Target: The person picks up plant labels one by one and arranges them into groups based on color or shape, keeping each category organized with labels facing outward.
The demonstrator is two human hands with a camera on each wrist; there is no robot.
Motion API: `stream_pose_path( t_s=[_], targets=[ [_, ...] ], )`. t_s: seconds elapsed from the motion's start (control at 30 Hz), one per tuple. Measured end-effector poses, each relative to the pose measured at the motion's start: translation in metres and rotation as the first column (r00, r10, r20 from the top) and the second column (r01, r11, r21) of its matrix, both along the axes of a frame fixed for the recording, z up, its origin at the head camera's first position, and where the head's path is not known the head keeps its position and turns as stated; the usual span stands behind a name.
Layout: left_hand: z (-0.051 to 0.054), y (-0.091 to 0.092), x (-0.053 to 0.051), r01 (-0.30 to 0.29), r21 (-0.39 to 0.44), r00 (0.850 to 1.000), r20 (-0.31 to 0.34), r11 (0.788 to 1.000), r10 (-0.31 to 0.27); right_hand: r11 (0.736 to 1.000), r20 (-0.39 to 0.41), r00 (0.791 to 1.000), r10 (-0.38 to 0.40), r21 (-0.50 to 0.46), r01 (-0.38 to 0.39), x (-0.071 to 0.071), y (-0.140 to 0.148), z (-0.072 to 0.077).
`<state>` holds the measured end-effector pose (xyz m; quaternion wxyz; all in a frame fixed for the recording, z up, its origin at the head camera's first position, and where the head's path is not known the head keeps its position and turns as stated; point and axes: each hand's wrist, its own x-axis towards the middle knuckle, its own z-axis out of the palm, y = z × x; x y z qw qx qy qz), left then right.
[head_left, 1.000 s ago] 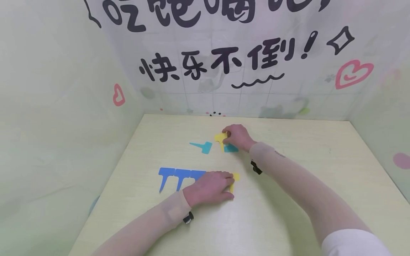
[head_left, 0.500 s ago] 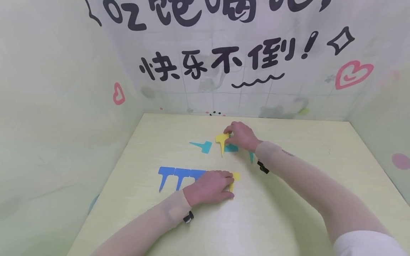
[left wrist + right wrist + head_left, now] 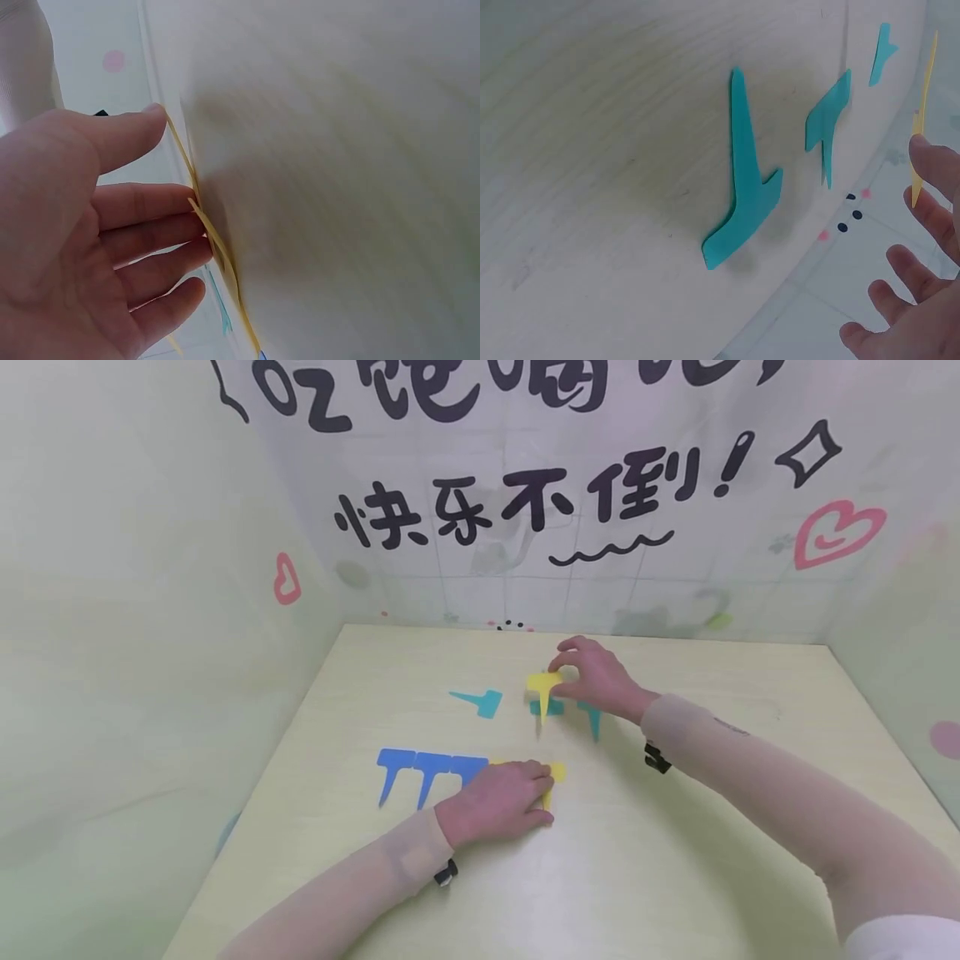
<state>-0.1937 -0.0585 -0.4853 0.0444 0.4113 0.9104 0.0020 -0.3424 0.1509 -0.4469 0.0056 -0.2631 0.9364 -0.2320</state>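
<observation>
In the head view my right hand (image 3: 603, 683) pinches a yellow T-shaped plant label (image 3: 543, 683) between thumb and index finger, raised above the table with its pointed stem down. The right wrist view shows this yellow label (image 3: 925, 97) edge-on. Beneath it lies a teal label (image 3: 553, 708), with another teal label (image 3: 592, 720) to its right and a third teal label (image 3: 489, 703) to its left. My left hand (image 3: 498, 802) rests on flat yellow labels (image 3: 557, 772), partly covering them. In the left wrist view its fingers (image 3: 150, 206) touch the yellow labels (image 3: 229, 274), only gently bent.
A row of blue labels (image 3: 396, 758) lies left of my left hand, continuing the line of the yellow ones. The pale wooden table (image 3: 720, 860) ends at a back wall (image 3: 420, 593) with printed lettering. Light side walls flank it.
My right hand has lifted the yellow label off the teal ones and carried it a little to the right. A teal label under the hand is now exposed. My left hand stays put.
</observation>
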Motion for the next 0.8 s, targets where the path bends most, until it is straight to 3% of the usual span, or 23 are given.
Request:
stream_pose_path(
  t_s=[0.33,0.8],
  targets=[
    [-0.001,-0.001,0.005,0.011,0.01,1.0,-0.017,1.0,-0.011,0.998,-0.084,0.995,0.053,-0.016,-0.055,0.027,0.02,-0.007],
    [-0.002,-0.003,0.004,0.036,0.006,0.998,-0.042,0.999,-0.036,0.996,-0.183,0.983,0.034,-0.076,-0.049,0.066,0.054,-0.009]
  ],
)
